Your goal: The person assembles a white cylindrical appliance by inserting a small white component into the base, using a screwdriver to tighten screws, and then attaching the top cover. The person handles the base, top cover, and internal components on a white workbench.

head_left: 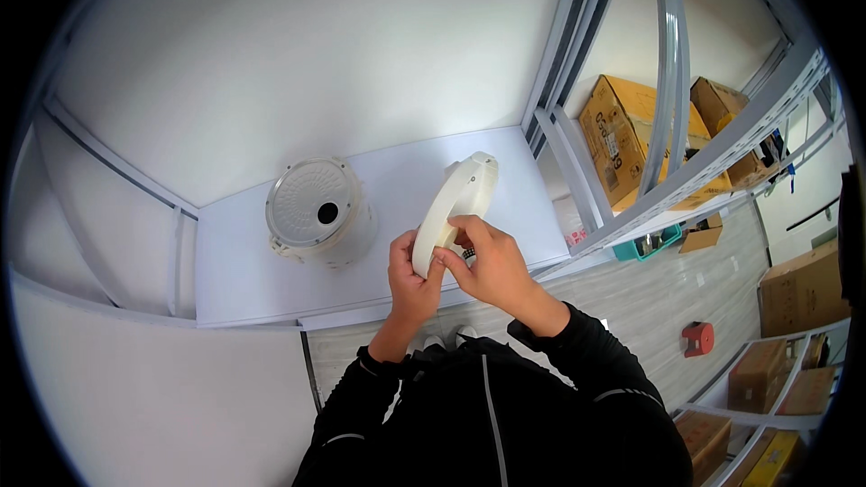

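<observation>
In front of my body I hold a cream-white, round, lid-like appliance part [462,194], tilted up and seen almost from its edge. My left hand [415,281] grips its lower end, with the thumb on the side facing right. My right hand [492,261] is closed at its right face, thumb and fingers pinching near the lower part; what lies under those fingertips is mostly hidden. To the left, a cream-white round appliance body [354,233] stands on the white table [262,293]. Its top is a grey, patterned disc [307,198] with a black round spot.
A grey metal frame [550,45] rises behind the table's right end. Cardboard boxes [631,140] sit on a shelf to the right. A teal bin [651,243] and a red stool [697,339] are on the floor side. More boxes [762,374] fill a lower-right shelf.
</observation>
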The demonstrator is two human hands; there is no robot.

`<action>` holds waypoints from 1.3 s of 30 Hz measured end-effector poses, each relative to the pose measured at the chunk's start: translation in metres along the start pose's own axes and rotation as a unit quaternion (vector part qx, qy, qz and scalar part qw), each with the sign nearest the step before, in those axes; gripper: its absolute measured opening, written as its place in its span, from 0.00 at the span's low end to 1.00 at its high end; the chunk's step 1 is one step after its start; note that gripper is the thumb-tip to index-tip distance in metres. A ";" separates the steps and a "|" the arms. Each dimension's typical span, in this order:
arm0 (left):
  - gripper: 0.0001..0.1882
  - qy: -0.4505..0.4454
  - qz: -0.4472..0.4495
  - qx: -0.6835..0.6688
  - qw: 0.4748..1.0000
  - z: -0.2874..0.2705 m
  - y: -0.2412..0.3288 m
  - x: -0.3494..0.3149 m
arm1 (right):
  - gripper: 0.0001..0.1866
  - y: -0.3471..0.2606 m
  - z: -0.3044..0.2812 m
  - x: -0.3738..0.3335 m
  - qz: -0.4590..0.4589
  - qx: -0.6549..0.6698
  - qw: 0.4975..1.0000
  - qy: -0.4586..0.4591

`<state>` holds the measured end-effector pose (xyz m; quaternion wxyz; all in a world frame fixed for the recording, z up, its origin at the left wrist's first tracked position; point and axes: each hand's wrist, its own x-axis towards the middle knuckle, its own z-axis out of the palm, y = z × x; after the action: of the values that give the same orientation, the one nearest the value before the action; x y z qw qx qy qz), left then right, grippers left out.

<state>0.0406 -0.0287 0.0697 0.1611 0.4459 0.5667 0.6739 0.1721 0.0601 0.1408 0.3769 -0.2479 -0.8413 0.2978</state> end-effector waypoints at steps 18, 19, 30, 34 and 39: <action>0.23 0.045 -0.018 0.014 0.999 -0.003 -0.002 0.006 | 0.22 0.009 0.023 0.006 0.143 0.226 0.964 -0.015; 0.23 0.047 -0.026 0.006 0.999 -0.004 -0.004 0.006 | 0.22 0.007 0.022 0.007 0.150 0.215 0.965 -0.024; 0.26 0.067 -0.223 -0.370 0.899 -0.032 -0.024 0.023 | 0.14 0.087 -0.023 0.001 0.089 0.131 0.958 0.239; 0.28 0.026 -0.275 -0.430 0.859 -0.039 -0.019 0.032 | 0.17 0.103 -0.033 -0.006 0.241 0.329 0.910 0.078; 0.26 -0.061 -0.328 -0.458 0.824 -0.030 -0.038 0.038 | 0.33 0.084 -0.014 -0.016 0.019 0.192 0.981 -0.029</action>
<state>-0.0149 -0.0084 0.0522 0.5925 0.1486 0.2948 0.7349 0.2086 0.1130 0.0832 0.3868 -0.1781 -0.7741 0.4685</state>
